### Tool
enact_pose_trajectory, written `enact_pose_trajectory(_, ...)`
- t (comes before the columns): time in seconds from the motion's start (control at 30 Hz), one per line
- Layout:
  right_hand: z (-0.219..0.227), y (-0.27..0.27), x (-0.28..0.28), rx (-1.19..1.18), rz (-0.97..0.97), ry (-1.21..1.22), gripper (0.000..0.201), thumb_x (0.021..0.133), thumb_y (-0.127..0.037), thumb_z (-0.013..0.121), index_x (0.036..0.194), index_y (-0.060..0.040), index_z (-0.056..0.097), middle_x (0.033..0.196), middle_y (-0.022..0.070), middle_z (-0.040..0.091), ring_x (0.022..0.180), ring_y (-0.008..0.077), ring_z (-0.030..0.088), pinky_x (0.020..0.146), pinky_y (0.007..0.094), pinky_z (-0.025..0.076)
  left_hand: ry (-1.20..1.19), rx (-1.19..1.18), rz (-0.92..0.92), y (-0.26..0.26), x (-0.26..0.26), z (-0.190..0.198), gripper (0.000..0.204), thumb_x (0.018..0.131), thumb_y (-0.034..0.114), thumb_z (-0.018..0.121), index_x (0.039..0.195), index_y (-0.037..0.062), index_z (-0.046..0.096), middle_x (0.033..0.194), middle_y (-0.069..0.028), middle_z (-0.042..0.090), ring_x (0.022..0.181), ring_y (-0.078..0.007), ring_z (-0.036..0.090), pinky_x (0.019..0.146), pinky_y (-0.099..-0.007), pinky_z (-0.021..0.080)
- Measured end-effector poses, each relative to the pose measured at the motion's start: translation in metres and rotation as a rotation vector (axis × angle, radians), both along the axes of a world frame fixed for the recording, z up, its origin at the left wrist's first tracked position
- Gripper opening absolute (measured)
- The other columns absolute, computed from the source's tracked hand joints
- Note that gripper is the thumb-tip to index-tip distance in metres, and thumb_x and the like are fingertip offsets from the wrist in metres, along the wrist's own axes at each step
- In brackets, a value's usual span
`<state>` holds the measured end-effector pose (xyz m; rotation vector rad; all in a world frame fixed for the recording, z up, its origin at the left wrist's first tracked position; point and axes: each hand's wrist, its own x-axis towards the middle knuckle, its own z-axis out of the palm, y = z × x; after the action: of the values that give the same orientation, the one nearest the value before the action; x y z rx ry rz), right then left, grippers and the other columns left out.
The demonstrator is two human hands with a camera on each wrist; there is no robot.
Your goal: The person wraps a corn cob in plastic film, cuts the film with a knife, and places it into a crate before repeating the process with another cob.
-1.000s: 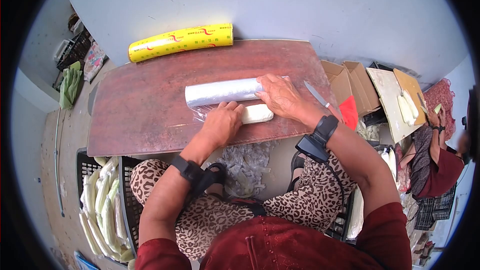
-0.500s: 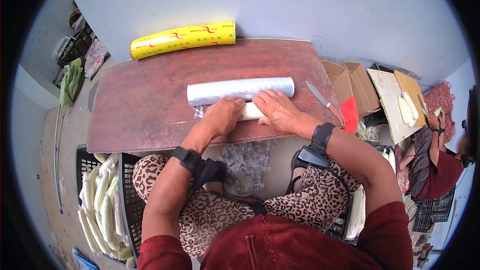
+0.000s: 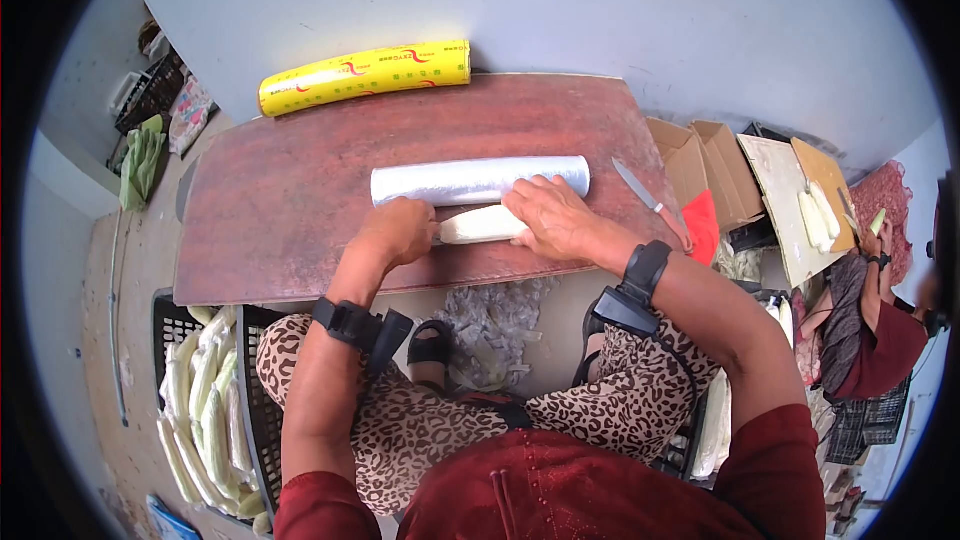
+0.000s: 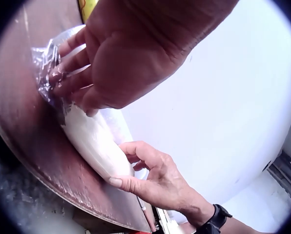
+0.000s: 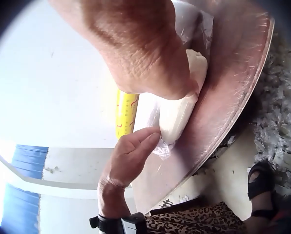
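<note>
A pale, smooth, elongated vegetable [image 3: 475,225] lies crosswise on the reddish-brown table [image 3: 290,180], just in front of a roll of clear cling film [image 3: 440,180]. My right hand [image 3: 550,219] holds its right part, thumb on the near side and fingers over the far side. At the left end my left hand [image 3: 396,230] pinches the edge of the loose cling film [image 5: 162,149] between thumb and fingertips. In the left wrist view, crumpled film [image 4: 47,66] spreads by the left fingers, and the vegetable [image 4: 94,141] runs from there to the right thumb.
A yellow printed roll [image 3: 365,78] lies along the table's back edge. Right of the film roll is a knife [image 3: 640,186], beside a red cloth [image 3: 700,225]. A black crate [image 3: 262,410] of long pale vegetables stands at lower left; cardboard boxes [image 3: 715,170] stand at right.
My right hand has moved from the film roll down onto the vegetable. My left hand has slid left off the vegetable to its left end, where it pinches film.
</note>
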<state>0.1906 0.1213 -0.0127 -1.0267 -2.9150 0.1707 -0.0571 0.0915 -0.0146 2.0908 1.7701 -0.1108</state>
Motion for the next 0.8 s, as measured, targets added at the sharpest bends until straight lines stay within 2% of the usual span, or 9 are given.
enact_pose_trajectory(0.13, 0.002, 0.002, -0.001, -0.041, -0.026, -0.015, 0.037, 0.076, -0.022, 0.076, 0.104, -0.0043, 0.059, 0.109, 0.0116, 0.055, 0.109, 0.03, 0.052, 0.09, 0.0453, 0.04, 0.235, 0.056, 0.168, -0.009, -0.026, 0.015, 0.024, 0.085, 0.011, 0.052, 0.095, 0.0025, 0.072, 0.1, -0.0227, 0.068, 0.097, -0.0373, 0.066, 0.082, -0.0453, 0.053)
enact_pose_trajectory(0.27, 0.009, 0.002, -0.002, -0.096, -0.036, -0.036, 0.035, 0.077, -0.022, 0.075, 0.104, -0.0039, 0.06, 0.11, 0.0123, 0.055, 0.11, 0.0304, 0.051, 0.091, 0.0456, 0.04, 0.304, 0.18, 0.332, -0.017, -0.026, 0.036, 0.022, 0.084, 0.007, 0.051, 0.092, 0.0029, 0.072, 0.098, -0.0204, 0.069, 0.094, -0.0346, 0.067, 0.079, -0.0441, 0.054)
enact_pose_trajectory(0.37, 0.008, 0.001, -0.003, -0.081, -0.046, -0.036, 0.034, 0.078, -0.021, 0.075, 0.103, -0.004, 0.061, 0.11, 0.0124, 0.055, 0.11, 0.0305, 0.051, 0.092, 0.046, 0.04, 0.166, 0.504, 0.259, -0.014, -0.021, 0.019, 0.015, 0.085, 0.009, 0.055, 0.089, 0.0021, 0.068, 0.093, -0.0186, 0.068, 0.089, -0.0351, 0.067, 0.077, -0.0446, 0.053)
enact_pose_trajectory(0.43, 0.009, 0.002, -0.004, -0.091, -0.048, -0.045, 0.033, 0.078, -0.022, 0.075, 0.103, -0.004, 0.062, 0.11, 0.0124, 0.055, 0.11, 0.0305, 0.051, 0.091, 0.0459, 0.04, -0.079, 0.669, 0.137, -0.021, 0.002, 0.022, 0.013, 0.085, 0.014, 0.061, 0.087, 0.0016, 0.062, 0.089, -0.0178, 0.065, 0.085, -0.0361, 0.064, 0.074, -0.0453, 0.052)
enact_pose_trajectory(0.47, 0.01, 0.002, -0.004, -0.096, -0.049, -0.049, 0.033, 0.078, -0.022, 0.074, 0.103, -0.0041, 0.062, 0.109, 0.0124, 0.055, 0.11, 0.0305, 0.051, 0.091, 0.0458, 0.04, -0.167, 0.641, 0.051, -0.023, 0.012, 0.023, 0.023, 0.086, 0.022, 0.065, 0.093, 0.0, 0.061, 0.094, -0.0181, 0.063, 0.087, -0.0382, 0.063, 0.074, -0.0459, 0.051)
enact_pose_trajectory(0.53, 0.011, 0.002, -0.005, -0.093, -0.056, -0.048, 0.032, 0.078, -0.022, 0.074, 0.102, -0.0043, 0.062, 0.109, 0.0123, 0.055, 0.109, 0.0305, 0.051, 0.091, 0.0456, 0.04, -0.216, 0.594, -0.131, -0.026, 0.03, 0.017, 0.034, 0.08, 0.023, 0.072, 0.104, 0.0019, 0.06, 0.096, -0.0155, 0.061, 0.094, -0.035, 0.059, 0.081, -0.0428, 0.049)
enact_pose_trajectory(0.6, 0.01, 0.002, -0.005, -0.085, -0.06, -0.046, 0.031, 0.077, -0.022, 0.075, 0.101, -0.0046, 0.063, 0.109, 0.0121, 0.055, 0.108, 0.0305, 0.051, 0.09, 0.0455, 0.04, -0.22, 0.567, -0.212, -0.03, 0.046, 0.011, 0.042, 0.077, 0.023, 0.073, 0.11, 0.0019, 0.058, 0.102, -0.0141, 0.06, 0.099, -0.0332, 0.057, 0.085, -0.0424, 0.048)
enact_pose_trajectory(0.8, 0.011, 0.005, -0.005, -0.078, -0.046, -0.069, 0.032, 0.077, -0.018, 0.073, 0.104, -0.0044, 0.06, 0.104, 0.0112, 0.054, 0.106, 0.03, 0.051, 0.089, 0.046, 0.04, -0.028, 0.563, -0.238, -0.017, 0.062, -0.025, 0.041, 0.075, 0.021, 0.074, 0.108, 0.0028, 0.057, 0.103, -0.011, 0.059, 0.102, -0.03, 0.055, 0.088, -0.0409, 0.047)
